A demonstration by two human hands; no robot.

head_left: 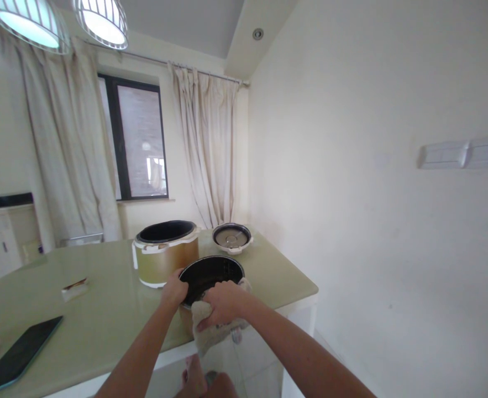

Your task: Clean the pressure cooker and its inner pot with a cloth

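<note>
A dark-lined inner cooking pot (214,267) with a golden outside stands at the near edge of the table. My left hand (174,289) grips its rim on the left side, thumb on the inside. My right hand (224,303) is closed on a pale cloth (208,338), which lies over the near rim and hangs down in front of the pot. Behind and to the left is the gold rice cooker body (169,260), its top uncovered and dark inside. Its round lid (232,237) lies upside down at the back right of the table.
The pale green tabletop (115,301) ends at a corner on the right, close to the wall (376,232). A dark flat tablet (20,354) and a small white packet (75,288) lie to the left. Lamps (100,22) hang at the upper left.
</note>
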